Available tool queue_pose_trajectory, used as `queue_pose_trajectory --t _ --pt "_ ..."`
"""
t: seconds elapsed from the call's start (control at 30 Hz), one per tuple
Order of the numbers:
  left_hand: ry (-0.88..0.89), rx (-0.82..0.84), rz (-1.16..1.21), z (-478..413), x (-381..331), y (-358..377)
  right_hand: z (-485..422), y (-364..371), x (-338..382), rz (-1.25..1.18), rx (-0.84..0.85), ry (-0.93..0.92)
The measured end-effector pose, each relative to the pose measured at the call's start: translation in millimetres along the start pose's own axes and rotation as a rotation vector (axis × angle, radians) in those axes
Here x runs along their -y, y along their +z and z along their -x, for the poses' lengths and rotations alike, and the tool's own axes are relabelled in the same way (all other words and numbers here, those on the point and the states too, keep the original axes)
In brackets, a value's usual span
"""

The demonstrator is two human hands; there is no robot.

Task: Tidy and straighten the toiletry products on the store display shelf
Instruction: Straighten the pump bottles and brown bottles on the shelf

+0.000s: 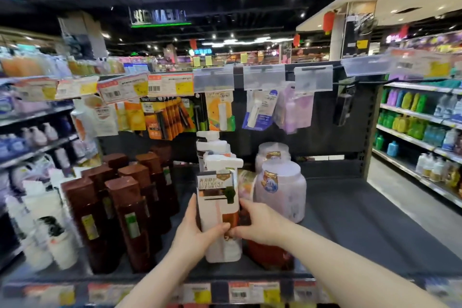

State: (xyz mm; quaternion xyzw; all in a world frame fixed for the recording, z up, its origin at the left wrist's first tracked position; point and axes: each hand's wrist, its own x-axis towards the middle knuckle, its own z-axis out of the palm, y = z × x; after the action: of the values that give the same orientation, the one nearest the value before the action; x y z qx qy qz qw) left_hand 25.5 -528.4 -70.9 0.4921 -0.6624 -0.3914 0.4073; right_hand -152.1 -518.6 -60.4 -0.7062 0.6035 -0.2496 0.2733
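Both hands gripping the white pump bottle (220, 210) upright at the shelf (350, 227) front: my left hand (197, 230) wraps its left side, right hand (257, 225) its right, brown bottles (120, 205) just left, lilac jars (282, 187) right.

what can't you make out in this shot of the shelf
All head view:
- Pump bottle label: print blurred; lower part covered by the left hand and right hand gripping it.
- Red item: mostly behind the right wrist.
- Price tags: too blurred to read, some covered by the forearms.
- White bottles at left: smeared by blur.
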Motion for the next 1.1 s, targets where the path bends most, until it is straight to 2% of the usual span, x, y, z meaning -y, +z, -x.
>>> queue_pose_trajectory --t 0.1,0.2,0.27,0.43,0.73,0.9,0.93,0.97,1.07,1.1 --pt "-0.005 0.052 -0.008 -8.8 6.9 -2.1 -1.7 -4.5 -3.5 0.012 0.049 -0.004" --pt "0.005 0.117 0.000 -11.8 16.7 -0.9 -4.1 -0.6 -11.1 0.138 0.120 0.005" --pt "0.004 0.116 0.029 -11.8 21.6 -0.1 -3.7 6.5 -14.2 0.217 0.099 -0.006" --pt "0.031 0.100 0.000 -13.6 24.4 -4.7 -1.7 4.7 -12.0 0.235 0.020 0.020" --pt "-0.037 0.050 0.034 13.7 32.3 -30.4 1.4 28.1 4.7 0.330 0.011 -0.162" --pt "-0.122 0.051 0.119 20.0 23.3 -25.9 -0.7 6.4 2.3 0.257 0.202 -0.183" --pt "-0.130 0.044 0.122 20.7 22.2 -24.3 -2.9 -5.6 3.6 0.231 0.195 -0.194" --pt "-0.137 0.036 0.115 21.4 21.4 -22.4 -6.5 -18.0 5.8 0.217 0.123 -0.218" --pt "-0.144 0.015 0.119 21.0 22.0 -16.8 -26.6 -54.1 16.8 0.130 -0.284 -0.303" --pt "-0.142 0.014 0.125 20.4 21.8 -14.8 -35.1 -64.4 20.9 0.068 -0.365 -0.307"
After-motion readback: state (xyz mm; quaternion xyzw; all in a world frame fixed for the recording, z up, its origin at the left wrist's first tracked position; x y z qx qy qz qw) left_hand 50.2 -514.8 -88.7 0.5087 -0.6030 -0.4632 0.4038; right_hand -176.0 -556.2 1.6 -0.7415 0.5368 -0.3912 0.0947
